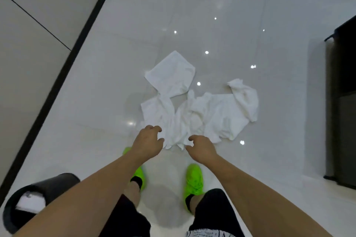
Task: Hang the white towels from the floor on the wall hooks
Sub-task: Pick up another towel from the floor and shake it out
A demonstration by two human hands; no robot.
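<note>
Both my arms reach down, palms down. My left hand [148,140] and right hand [201,148] hover with fingers loosely curled, each grip wide and holding nothing, at the near edge of the white towels [192,109]. These lie crumpled on the floor [279,15], the heap running left to right.

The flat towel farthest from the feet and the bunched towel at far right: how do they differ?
The flat towel lies spread and smooth with clear corners; the bunched towel is crumpled into folds. The flat one lies farther from both hands, the bunched one off to the right. Both are white and rest untouched on the floor.
</note>
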